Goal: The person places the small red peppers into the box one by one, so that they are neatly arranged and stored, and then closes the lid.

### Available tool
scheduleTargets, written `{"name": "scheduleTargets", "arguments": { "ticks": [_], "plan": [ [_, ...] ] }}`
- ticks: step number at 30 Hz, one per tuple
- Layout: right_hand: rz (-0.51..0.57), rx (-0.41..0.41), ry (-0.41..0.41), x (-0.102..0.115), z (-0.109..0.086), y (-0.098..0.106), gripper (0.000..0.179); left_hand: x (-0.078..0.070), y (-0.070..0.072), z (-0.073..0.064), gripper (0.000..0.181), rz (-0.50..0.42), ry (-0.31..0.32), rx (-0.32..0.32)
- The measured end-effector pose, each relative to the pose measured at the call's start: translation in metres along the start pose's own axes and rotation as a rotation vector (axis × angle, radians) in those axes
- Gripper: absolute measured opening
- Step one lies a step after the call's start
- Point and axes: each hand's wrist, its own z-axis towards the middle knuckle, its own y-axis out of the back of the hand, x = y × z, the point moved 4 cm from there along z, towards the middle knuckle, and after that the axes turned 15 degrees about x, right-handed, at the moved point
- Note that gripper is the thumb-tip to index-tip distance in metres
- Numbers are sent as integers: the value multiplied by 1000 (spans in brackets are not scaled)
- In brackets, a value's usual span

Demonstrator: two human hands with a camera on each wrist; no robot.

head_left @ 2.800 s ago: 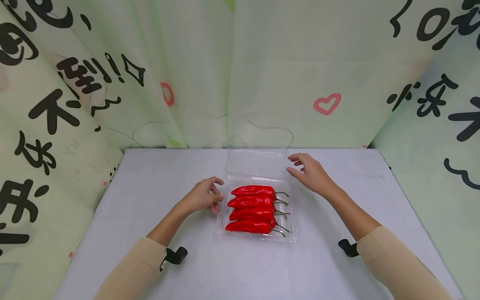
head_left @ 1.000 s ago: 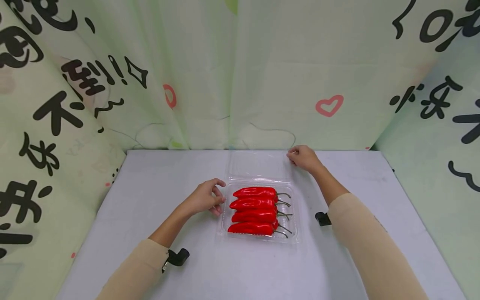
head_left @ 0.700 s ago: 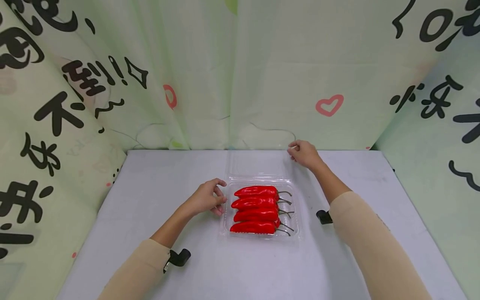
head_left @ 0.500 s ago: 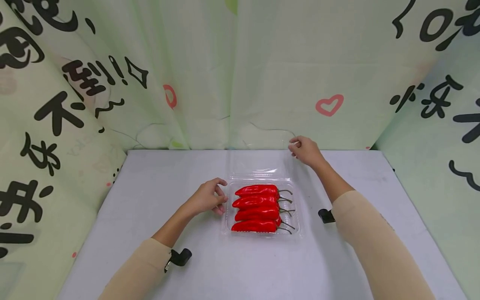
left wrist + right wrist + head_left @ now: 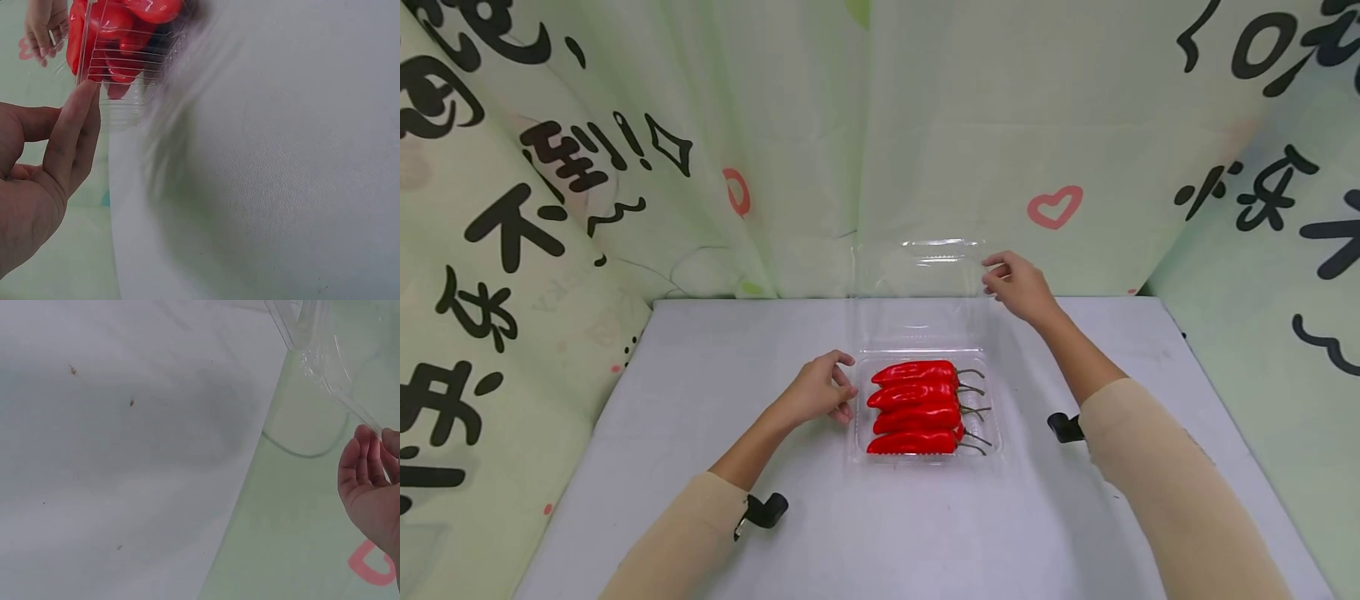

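Note:
A clear plastic clamshell container (image 5: 928, 460) holds several red chili peppers (image 5: 913, 419), laid side by side with their green stems to the right. My left hand (image 5: 820, 387) is at the container's left edge; in the left wrist view its fingertips (image 5: 91, 89) pinch the rim. The hinged clear lid (image 5: 917, 287) stands raised at the back, and my right hand (image 5: 1022, 287) holds it by its right edge. Thumb and fingers close on that thin edge in the right wrist view, the other fingers (image 5: 350, 459) loosely curled.
The container rests on a white-covered table (image 5: 715, 350). Behind and at both sides hang pale green curtains (image 5: 940, 108) with black characters and red hearts. Black wrist cameras (image 5: 767, 510) sit at the beige sleeves.
My right hand has taken hold of the lid's edge and lifted it from lying flat to nearly upright. The container has shifted slightly away, with my left hand staying at its left edge.

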Motion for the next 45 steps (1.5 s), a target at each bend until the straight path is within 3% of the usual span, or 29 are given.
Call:
{"name": "scheduleTargets", "arguments": {
  "ticks": [13,23,38,45],
  "plan": [
    [25,-11,62,14,-22,15,32,-5,2,5,50,10,19,-19],
    [-2,-22,137,22,-50,18,24,-6,6,11,49,29,22,-39],
    [-82,-52,234,24,-81,9,16,-5,18,18,49,-1,-15,-65],
    [-160,-73,270,22,-93,0,12,-3,21,21,48,1,-4,-61]
  ]
}}
